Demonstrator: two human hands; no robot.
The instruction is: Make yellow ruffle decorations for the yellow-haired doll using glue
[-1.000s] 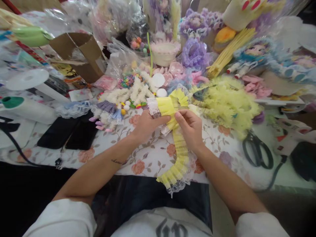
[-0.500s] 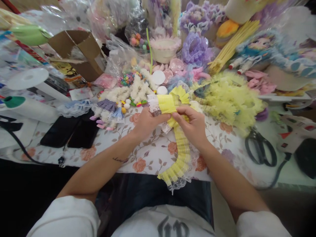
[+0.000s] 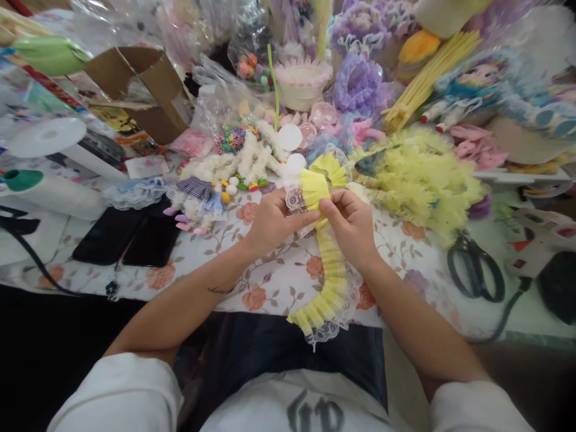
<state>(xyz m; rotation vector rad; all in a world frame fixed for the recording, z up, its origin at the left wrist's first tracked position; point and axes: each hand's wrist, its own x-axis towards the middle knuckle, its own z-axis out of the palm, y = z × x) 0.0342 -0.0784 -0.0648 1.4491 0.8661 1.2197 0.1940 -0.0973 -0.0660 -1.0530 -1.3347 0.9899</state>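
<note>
Both hands pinch a yellow pleated ribbon with white lace edging (image 3: 332,273) above the floral tablecloth. My left hand (image 3: 272,225) is closed on its upper part from the left, thumb laid along the yellow fabric. From the right, my right hand (image 3: 351,225) grips the same ribbon between thumb and fingers, the two thumb tips close together. A gathered loop of the ribbon rises behind the hands. Its tail curves down past the table's front edge. The fingers behind the fabric are partly hidden.
A yellow tulle heap (image 3: 423,180) lies to the right, near black-handled scissors (image 3: 476,267) and a glue gun (image 3: 540,243). Two dark phones (image 3: 150,240) and small plush figures (image 3: 202,192) lie left. Behind are a cardboard box (image 3: 157,90) and a cream basket (image 3: 302,84).
The pinched upper part of the ribbon has turned and bunched into tighter pleats, its lace end swinging right and down. My left hand has shifted slightly right; the right hand has barely moved.
</note>
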